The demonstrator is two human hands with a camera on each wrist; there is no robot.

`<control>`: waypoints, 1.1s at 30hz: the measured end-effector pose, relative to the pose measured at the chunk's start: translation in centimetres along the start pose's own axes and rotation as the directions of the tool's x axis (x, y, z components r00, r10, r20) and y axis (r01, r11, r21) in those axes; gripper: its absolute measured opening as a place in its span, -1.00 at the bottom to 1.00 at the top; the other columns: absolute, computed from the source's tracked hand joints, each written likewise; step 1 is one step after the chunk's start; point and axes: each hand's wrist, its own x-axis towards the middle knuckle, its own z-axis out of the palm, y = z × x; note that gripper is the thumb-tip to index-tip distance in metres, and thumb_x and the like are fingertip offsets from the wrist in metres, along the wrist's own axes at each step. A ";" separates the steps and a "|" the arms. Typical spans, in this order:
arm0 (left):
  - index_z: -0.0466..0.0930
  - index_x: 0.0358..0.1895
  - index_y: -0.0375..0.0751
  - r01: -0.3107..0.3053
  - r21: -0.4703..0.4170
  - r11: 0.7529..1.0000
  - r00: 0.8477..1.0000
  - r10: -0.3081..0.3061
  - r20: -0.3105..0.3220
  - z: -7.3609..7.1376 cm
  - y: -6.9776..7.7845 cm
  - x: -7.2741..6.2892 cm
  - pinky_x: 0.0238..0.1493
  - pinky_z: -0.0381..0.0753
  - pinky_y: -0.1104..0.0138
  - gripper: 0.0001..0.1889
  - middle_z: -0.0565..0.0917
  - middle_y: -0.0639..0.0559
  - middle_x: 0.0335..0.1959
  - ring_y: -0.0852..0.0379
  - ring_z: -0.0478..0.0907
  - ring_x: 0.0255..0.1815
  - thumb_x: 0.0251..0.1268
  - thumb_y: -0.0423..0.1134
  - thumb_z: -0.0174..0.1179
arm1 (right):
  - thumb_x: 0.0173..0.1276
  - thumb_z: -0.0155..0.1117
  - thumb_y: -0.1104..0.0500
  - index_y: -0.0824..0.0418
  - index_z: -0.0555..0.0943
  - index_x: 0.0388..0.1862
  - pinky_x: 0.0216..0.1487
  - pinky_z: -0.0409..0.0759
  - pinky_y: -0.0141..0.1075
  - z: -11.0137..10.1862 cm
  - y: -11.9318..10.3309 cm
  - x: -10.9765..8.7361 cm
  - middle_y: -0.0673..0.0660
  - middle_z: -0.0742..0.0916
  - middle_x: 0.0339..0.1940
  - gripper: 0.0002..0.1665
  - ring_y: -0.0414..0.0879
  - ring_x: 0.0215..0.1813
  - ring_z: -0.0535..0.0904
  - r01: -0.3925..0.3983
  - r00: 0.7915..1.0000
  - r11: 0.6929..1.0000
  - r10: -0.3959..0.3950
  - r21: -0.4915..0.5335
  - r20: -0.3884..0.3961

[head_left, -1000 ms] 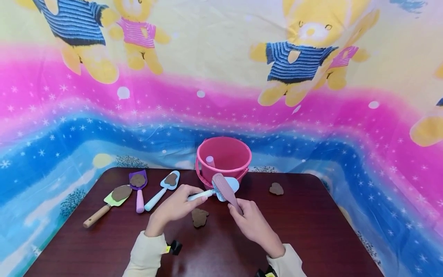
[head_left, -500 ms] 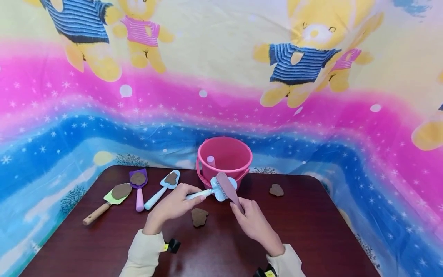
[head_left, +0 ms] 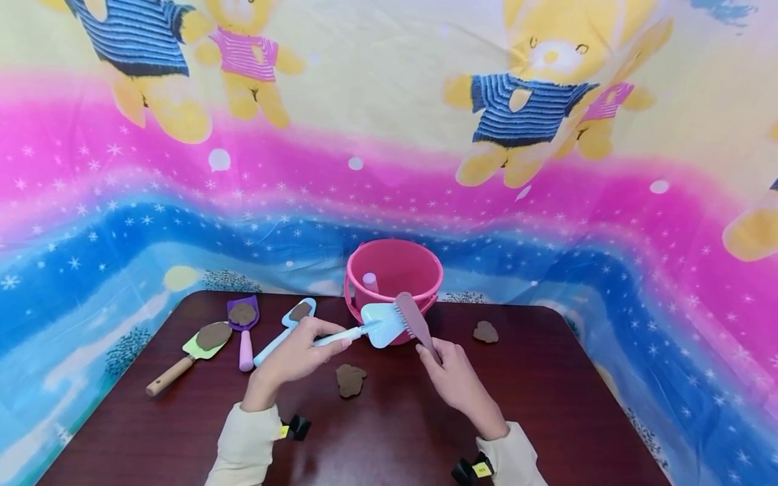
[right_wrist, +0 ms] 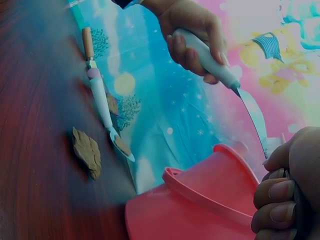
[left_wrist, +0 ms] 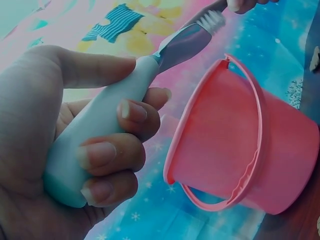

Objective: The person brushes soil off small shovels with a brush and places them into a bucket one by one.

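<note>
My left hand (head_left: 299, 354) grips the pale handle of a light blue toy shovel (head_left: 381, 325), its blade raised in front of the pink bucket (head_left: 395, 270). In the left wrist view the fingers wrap round the white handle (left_wrist: 107, 120). My right hand (head_left: 454, 374) holds a mauve brush (head_left: 416, 318) by its handle. The white bristles (left_wrist: 212, 21) meet the right edge of the shovel blade. Below the shovel, a lump of brown clay (head_left: 350, 381) lies on the table.
To the left lie a green shovel (head_left: 196, 348) with a wooden handle, a purple shovel (head_left: 245, 351) and another blue shovel (head_left: 273, 345), each bearing brown clay. Another clay lump (head_left: 485, 331) is at right. A lilac handle end (head_left: 369, 279) shows inside the bucket.
The brush has moved right across the shovel blade, from its middle to its right edge. The left hand and shovel have shifted slightly left, and the blade has turned to show more of its face.
</note>
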 end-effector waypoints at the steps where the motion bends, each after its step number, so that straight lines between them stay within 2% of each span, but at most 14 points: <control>1: 0.78 -0.06 -0.07 0.002 0.002 1.000 1.000 -0.002 -0.003 -0.1 0.0 0.0 -0.60 0.39 0.36 -0.80 0.38 0.09 -0.72 0.24 0.25 -0.73 0.42 -0.10 0.27 | 0.59 0.14 0.10 0.15 0.49 -0.47 -0.59 0.30 -0.39 -0.1 0.1 0.0 0.00 0.41 -0.70 -0.65 -0.23 -0.65 0.27 -0.002 1.000 1.000 0.002 0.002 -0.002; 8: 0.78 -0.03 -0.09 -0.019 0.025 0.999 1.000 0.020 -0.018 -0.7 0.2 -0.1 -0.64 0.35 0.36 -0.78 0.36 0.12 -0.72 0.24 0.22 -0.73 0.43 -0.11 0.26 | 0.59 0.14 0.09 0.09 0.50 -0.44 -0.61 0.29 -0.40 -0.9 0.4 0.4 0.01 0.41 -0.68 -0.68 -0.21 -0.64 0.27 -0.009 1.000 1.000 0.009 -0.007 -0.002; 16: 0.76 -0.06 -0.10 -0.027 0.003 1.000 0.999 0.027 -0.029 -1.0 -0.1 -0.4 -0.54 0.42 0.35 -0.82 0.38 0.10 -0.67 0.25 0.28 -0.67 0.46 -0.15 0.25 | 0.58 0.17 0.06 0.16 0.48 -0.48 -0.60 0.25 -0.39 -2.3 0.7 0.3 0.01 0.39 -0.70 -0.62 -0.21 -0.65 0.25 -0.034 0.999 0.999 0.033 -0.026 -0.009; 19: 0.75 -0.16 -0.08 -0.043 0.000 0.999 0.997 0.043 -0.056 -1.0 0.0 -0.4 -0.50 0.45 0.33 -0.87 0.41 0.10 -0.65 0.26 0.32 -0.64 0.46 -0.16 0.25 | 0.56 0.20 0.04 0.14 0.49 -0.48 -0.61 0.24 -0.39 -2.9 0.5 0.0 0.01 0.39 -0.71 -0.63 -0.22 -0.66 0.23 -0.063 0.998 0.997 0.064 -0.041 0.013; 22: 0.73 -0.19 -0.05 -0.033 0.015 0.999 0.995 0.034 -0.091 -0.9 0.0 -0.3 -0.48 0.47 0.33 -0.89 0.43 0.09 -0.63 0.23 0.36 -0.62 0.45 -0.15 0.25 | 0.55 0.21 0.01 0.14 0.50 -0.45 -0.62 0.24 -0.39 -3.3 0.2 -0.3 0.01 0.39 -0.71 -0.64 -0.23 -0.66 0.21 -0.091 0.995 0.994 0.094 -0.060 0.044; 26: 0.74 -0.10 -0.06 -0.009 0.034 0.999 0.991 0.013 -0.132 -0.9 -0.1 -0.2 -0.50 0.48 0.33 -0.85 0.46 0.06 -0.58 0.18 0.40 -0.59 0.46 -0.12 0.24 | 0.54 0.22 -0.01 0.12 0.52 -0.45 -0.61 0.22 -0.40 -3.5 0.2 -0.3 -0.02 0.37 -0.71 -0.65 -0.24 -0.66 0.20 -0.073 0.993 0.992 0.082 -0.100 0.090; 33: 0.72 0.02 -0.08 -0.040 0.029 0.999 0.979 0.045 -0.199 -0.2 -0.5 0.3 -0.55 0.47 0.33 -0.78 0.50 0.08 -0.55 0.15 0.41 -0.56 0.46 -0.09 0.24 | 0.54 0.20 -0.03 0.08 0.56 -0.46 -0.63 0.19 -0.41 -3.1 0.7 -0.1 -0.06 0.37 -0.73 -0.65 -0.25 -0.67 0.19 -0.060 0.981 0.991 0.081 -0.123 0.177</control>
